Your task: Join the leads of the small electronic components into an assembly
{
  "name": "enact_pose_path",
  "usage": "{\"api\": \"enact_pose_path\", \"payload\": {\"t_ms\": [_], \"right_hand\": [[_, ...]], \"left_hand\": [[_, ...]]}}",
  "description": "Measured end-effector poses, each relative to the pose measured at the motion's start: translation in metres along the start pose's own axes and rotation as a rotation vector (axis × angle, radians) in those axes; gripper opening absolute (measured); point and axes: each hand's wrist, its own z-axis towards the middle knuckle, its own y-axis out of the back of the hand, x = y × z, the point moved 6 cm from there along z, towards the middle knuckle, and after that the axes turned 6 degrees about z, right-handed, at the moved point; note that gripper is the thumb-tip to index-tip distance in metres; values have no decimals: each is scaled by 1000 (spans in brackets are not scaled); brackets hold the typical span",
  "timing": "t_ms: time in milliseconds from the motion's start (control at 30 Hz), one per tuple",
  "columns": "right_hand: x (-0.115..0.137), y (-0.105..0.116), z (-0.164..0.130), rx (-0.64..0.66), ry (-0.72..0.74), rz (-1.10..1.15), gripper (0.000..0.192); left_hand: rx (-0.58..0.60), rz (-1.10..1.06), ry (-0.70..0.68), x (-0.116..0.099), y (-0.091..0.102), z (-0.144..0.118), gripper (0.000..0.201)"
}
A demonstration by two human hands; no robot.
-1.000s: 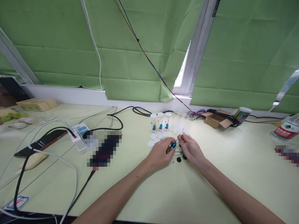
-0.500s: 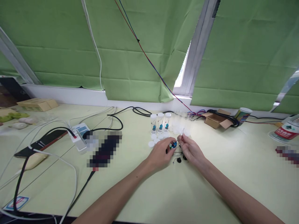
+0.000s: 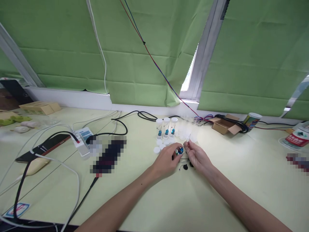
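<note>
Fingers of left hand (image 3: 166, 159) pinching blue part (image 3: 180, 150), right hand (image 3: 196, 156) fingers pinching wire lead (image 3: 188, 139) (thin, barely visible)

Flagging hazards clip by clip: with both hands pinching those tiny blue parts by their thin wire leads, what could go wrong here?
1. The left hand and right hand work a small blue component by its thin wire lead; the lead could bend or slip from the grip.
2. The upright vials stand just beyond the fingers; a nudge might topple them.
3. Loose black parts under the hands could get swept away.
</note>
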Motion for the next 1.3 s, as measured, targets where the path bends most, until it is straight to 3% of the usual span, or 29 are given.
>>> {"api": "enact_pose_path", "payload": {"t_ms": [400, 867, 1300], "right_hand": [[1, -2, 1, 97, 29, -67, 13], [4, -4, 0, 128, 84, -151, 32], [1, -4, -2, 151, 100, -228, 28]], "left_hand": [[3, -11, 32, 3, -1, -2, 19], [-13, -32, 42, 4, -2, -2, 17], [-26, -55, 56, 2, 1, -2, 15]]}}
